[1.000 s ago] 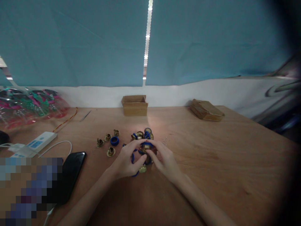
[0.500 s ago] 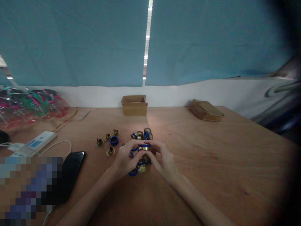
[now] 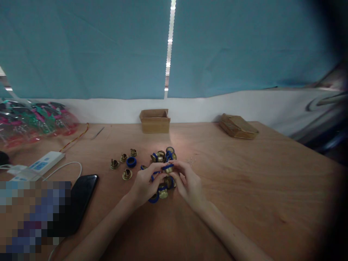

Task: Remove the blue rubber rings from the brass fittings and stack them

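Observation:
Between my two hands is a small round brass-coloured piece with a blue ring (image 3: pixel 168 169), tilted a little. My left hand (image 3: pixel 145 184) has its fingertips closed on the left side of it. From the right, my right hand (image 3: pixel 191 186) pinches the same piece with bent fingers and thumb. A loose pile of similar brass-and-blue pieces (image 3: pixel 162 192) lies under and around the hands, partly hidden by them. To the left, several bare brass-coloured pieces (image 3: pixel 127 174) stand around a single blue ring (image 3: pixel 131 162).
An open cardboard box (image 3: pixel 154 126) stands at the back, and another brown box (image 3: pixel 239 127) is farther right. On the left are a black phone (image 3: pixel 84 194), a white power strip (image 3: pixel 51 159), a thin metal tool (image 3: pixel 98 133) and plastic-wrapped items (image 3: pixel 40 121).
The held piece has tilted, its right side now higher. My right fingers have shifted slightly on it, while the pile and the other pieces stay in place.

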A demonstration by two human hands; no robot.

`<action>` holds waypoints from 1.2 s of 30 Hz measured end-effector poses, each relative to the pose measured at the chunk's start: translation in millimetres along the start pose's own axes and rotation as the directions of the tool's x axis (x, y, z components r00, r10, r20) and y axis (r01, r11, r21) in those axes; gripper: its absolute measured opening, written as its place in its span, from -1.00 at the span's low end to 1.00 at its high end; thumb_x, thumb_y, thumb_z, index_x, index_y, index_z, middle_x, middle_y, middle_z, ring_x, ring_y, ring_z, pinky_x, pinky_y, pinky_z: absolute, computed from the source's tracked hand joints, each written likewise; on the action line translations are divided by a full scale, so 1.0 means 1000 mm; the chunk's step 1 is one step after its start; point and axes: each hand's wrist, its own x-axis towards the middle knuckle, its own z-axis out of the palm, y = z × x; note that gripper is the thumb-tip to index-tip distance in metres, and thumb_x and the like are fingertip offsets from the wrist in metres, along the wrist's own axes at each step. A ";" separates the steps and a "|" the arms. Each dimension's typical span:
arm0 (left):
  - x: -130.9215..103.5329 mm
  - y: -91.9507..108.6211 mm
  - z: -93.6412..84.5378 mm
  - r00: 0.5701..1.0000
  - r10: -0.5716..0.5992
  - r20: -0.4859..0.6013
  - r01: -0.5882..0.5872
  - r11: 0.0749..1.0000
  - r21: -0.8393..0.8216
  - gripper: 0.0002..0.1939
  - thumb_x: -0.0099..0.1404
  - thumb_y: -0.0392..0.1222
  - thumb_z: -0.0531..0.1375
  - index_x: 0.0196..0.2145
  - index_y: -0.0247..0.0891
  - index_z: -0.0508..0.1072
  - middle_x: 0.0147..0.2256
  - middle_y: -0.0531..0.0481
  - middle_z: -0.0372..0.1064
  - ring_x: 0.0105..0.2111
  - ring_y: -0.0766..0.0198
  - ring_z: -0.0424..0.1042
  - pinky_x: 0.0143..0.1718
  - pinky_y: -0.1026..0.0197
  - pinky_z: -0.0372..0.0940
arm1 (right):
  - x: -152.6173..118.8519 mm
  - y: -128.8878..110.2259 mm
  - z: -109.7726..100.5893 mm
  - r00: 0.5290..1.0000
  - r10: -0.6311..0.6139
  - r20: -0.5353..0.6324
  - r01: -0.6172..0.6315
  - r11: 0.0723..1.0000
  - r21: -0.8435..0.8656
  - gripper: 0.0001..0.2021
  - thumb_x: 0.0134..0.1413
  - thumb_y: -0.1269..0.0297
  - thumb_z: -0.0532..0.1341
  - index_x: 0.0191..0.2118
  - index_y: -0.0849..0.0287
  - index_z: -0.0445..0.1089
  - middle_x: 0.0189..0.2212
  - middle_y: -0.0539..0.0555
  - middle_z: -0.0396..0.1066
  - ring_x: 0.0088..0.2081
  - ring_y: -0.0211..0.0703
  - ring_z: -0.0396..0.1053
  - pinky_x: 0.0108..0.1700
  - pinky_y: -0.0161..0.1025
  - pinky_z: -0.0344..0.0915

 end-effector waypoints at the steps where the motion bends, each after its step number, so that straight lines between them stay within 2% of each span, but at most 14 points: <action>1: 0.000 0.001 0.000 1.000 -0.003 0.001 0.003 1.000 0.003 -0.76 0.28 -0.32 0.13 -0.09 -0.19 0.37 -0.16 -0.01 0.49 -0.17 0.27 0.51 -0.16 0.29 0.43 | 0.000 -0.001 0.000 1.000 0.001 0.000 -0.001 1.000 -0.003 -0.72 0.21 0.41 0.10 0.03 0.08 0.20 -0.11 0.11 0.42 -0.09 -0.13 0.43 -0.06 -0.17 0.42; 6: 0.000 0.001 0.001 1.000 -0.019 0.007 0.019 1.000 0.004 -0.75 0.28 -0.33 0.12 -0.08 -0.19 0.37 -0.17 -0.02 0.50 -0.17 0.24 0.52 -0.19 0.28 0.45 | 0.002 -0.003 -0.002 0.999 0.030 0.024 -0.030 0.999 -0.029 -0.78 0.21 0.41 0.10 -0.03 0.09 0.23 -0.18 0.10 0.43 -0.14 -0.12 0.44 -0.11 -0.17 0.41; 12: -0.001 -0.001 0.002 1.000 -0.013 0.010 0.013 1.000 -0.002 -0.73 0.28 -0.36 0.12 -0.07 -0.21 0.36 -0.14 -0.03 0.49 -0.15 0.26 0.51 -0.18 0.29 0.45 | 0.004 -0.003 -0.004 0.999 0.009 0.034 -0.007 0.998 -0.062 -0.77 0.18 0.44 0.11 -0.04 0.11 0.22 -0.21 0.10 0.43 -0.19 -0.11 0.44 -0.15 -0.17 0.41; 19: -0.002 -0.006 0.002 1.000 0.019 0.020 -0.019 1.000 0.002 -0.69 0.28 -0.38 0.11 -0.03 -0.21 0.35 -0.10 -0.04 0.47 -0.11 0.27 0.49 -0.07 0.26 0.39 | 0.003 -0.001 -0.003 1.000 0.007 0.029 -0.007 1.000 -0.010 -0.76 0.17 0.44 0.12 -0.05 0.10 0.22 -0.19 0.09 0.41 -0.16 -0.13 0.44 -0.12 -0.19 0.42; 24: -0.001 -0.002 0.001 1.000 0.019 0.000 -0.019 1.000 0.003 -0.72 0.27 -0.37 0.13 -0.05 -0.21 0.35 -0.14 -0.03 0.47 -0.13 0.28 0.49 -0.10 0.29 0.39 | 0.001 0.000 -0.001 0.999 0.042 0.011 -0.042 0.999 -0.015 -0.72 0.17 0.42 0.14 0.00 0.07 0.23 -0.12 0.08 0.41 -0.10 -0.13 0.42 -0.06 -0.18 0.40; 28: 0.000 0.000 0.001 1.000 0.021 -0.007 -0.021 1.000 -0.012 -0.75 0.27 -0.34 0.14 -0.07 -0.22 0.35 -0.18 -0.02 0.48 -0.16 0.28 0.50 -0.12 0.29 0.40 | 0.003 -0.001 -0.002 0.999 0.041 0.002 -0.041 0.999 0.007 -0.74 0.18 0.43 0.13 -0.02 0.08 0.24 -0.15 0.07 0.42 -0.13 -0.15 0.43 -0.09 -0.21 0.41; 36: -0.001 -0.004 0.000 0.998 0.047 0.031 -0.048 0.998 0.048 -0.67 0.31 -0.35 0.09 0.03 -0.21 0.30 -0.05 -0.08 0.44 -0.07 0.26 0.47 -0.01 0.21 0.37 | 0.007 -0.005 -0.007 0.999 0.003 0.042 0.000 0.997 -0.076 -0.84 0.17 0.43 0.11 -0.13 0.11 0.23 -0.26 0.07 0.40 -0.22 -0.12 0.42 -0.18 -0.17 0.38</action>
